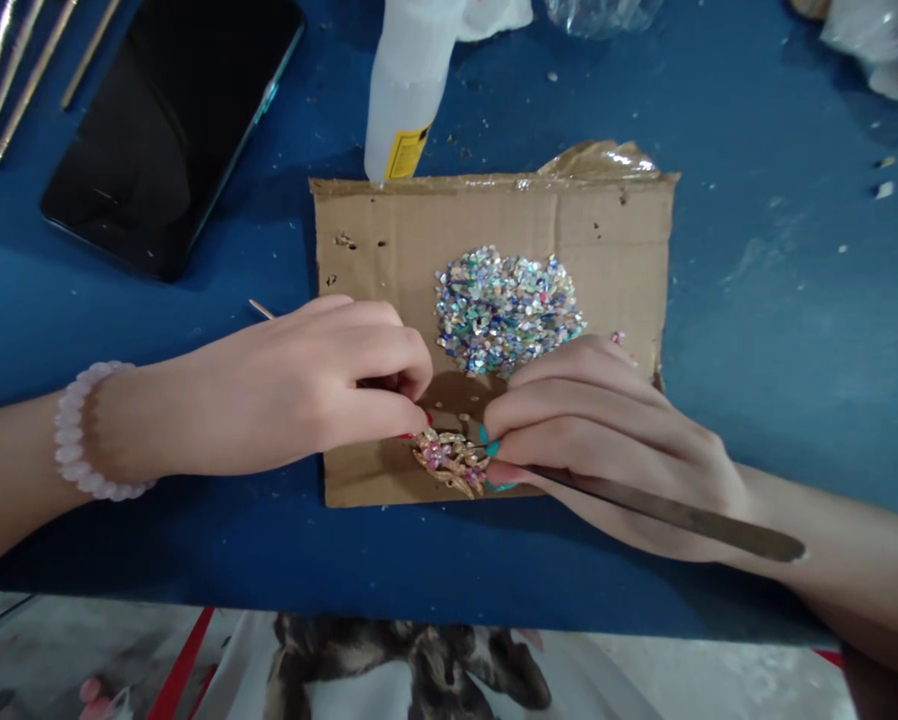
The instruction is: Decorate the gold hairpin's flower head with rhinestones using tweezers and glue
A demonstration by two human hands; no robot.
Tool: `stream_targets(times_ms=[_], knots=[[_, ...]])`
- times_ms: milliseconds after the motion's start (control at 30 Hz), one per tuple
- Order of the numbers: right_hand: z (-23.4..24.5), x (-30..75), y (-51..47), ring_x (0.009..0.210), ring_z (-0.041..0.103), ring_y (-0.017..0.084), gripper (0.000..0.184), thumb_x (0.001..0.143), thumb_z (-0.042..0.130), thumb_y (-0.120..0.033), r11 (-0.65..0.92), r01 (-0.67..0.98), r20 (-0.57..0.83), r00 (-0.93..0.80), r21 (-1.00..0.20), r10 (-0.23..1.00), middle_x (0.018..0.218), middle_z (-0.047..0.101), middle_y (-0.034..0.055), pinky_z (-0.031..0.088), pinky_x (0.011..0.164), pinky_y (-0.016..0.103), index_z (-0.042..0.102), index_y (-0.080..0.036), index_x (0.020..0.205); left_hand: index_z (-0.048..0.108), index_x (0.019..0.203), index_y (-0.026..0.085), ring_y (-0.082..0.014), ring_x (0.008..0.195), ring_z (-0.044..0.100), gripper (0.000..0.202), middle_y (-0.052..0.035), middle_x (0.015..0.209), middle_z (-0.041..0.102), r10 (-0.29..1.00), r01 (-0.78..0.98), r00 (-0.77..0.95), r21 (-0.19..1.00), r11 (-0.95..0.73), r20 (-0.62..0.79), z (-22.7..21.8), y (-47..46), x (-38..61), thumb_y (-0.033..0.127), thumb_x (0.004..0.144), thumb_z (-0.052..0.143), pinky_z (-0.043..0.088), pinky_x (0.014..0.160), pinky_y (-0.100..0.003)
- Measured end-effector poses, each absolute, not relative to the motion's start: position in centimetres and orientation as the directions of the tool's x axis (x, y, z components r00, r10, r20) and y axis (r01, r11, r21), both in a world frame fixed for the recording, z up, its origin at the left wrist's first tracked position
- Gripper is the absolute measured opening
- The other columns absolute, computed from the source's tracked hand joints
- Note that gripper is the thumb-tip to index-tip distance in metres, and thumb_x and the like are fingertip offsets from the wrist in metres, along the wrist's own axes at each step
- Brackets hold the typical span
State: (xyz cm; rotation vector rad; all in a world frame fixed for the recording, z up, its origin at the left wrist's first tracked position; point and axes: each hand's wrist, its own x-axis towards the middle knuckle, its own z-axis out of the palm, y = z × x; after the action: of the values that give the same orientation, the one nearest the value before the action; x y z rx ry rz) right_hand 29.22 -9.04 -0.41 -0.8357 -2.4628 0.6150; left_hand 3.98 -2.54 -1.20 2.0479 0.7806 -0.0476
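Note:
A gold flower ornament (453, 461) with pink stones lies at the near edge of a cardboard sheet. My left hand (314, 385), wearing a pale bead bracelet, pinches its upper left edge with closed fingers. Metal tweezers (666, 508) are gripped in my right hand (606, 440), their tips reaching the ornament's right side; what the tips hold, if anything, is too small to tell. Just beyond my hands sits a heap of shiny multicoloured rhinestones (505, 305). A thin stick (261, 309) pokes out behind my left hand; whether I hold it is hidden.
The cardboard sheet (389, 220) rests on a blue table (779, 300). At its far edge stands a translucent bottle (411, 80) with a yellow label. A black phone (175, 120) and several thin rods (33, 85) lie far left. Clear plastic (884, 45) is at far right.

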Motion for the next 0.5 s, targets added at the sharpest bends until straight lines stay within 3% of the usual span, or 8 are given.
stream_targets(times_ms=[333, 500], knots=[[-0.39, 29.55, -9.1, 0.087, 0.06, 0.014, 0.014, 0.094, 0.057, -0.003, 0.671, 0.386, 0.266, -0.705, -0.633, 0.657, 0.09, 0.071, 0.0004, 0.048, 0.077, 0.031, 0.055, -0.018, 0.092, 0.069, 0.089, 0.029, -0.0145, 0.088, 0.058, 0.025, 0.006, 0.09, 0.066, 0.51, 0.543, 0.795, 0.76, -0.357, -0.328, -0.99, -2.56, 4.3, 0.051, 0.094, 0.057, 0.04, 0.086, -0.029], [-0.8, 29.64, -9.24, 0.089, 0.062, 0.015, 0.009, 0.096, 0.057, -0.008, 0.689, 0.401, 0.282, -0.701, -0.604, 0.655, 0.091, 0.071, 0.0022, 0.05, 0.078, 0.033, 0.058, -0.017, 0.094, 0.067, 0.086, 0.029, -0.0135, 0.088, 0.057, 0.019, 0.0077, 0.089, 0.065, 0.521, 0.532, 0.794, 0.773, -0.346, -0.313, -0.87, -2.54, 4.48, 0.045, 0.094, 0.059, 0.038, 0.086, -0.03]])
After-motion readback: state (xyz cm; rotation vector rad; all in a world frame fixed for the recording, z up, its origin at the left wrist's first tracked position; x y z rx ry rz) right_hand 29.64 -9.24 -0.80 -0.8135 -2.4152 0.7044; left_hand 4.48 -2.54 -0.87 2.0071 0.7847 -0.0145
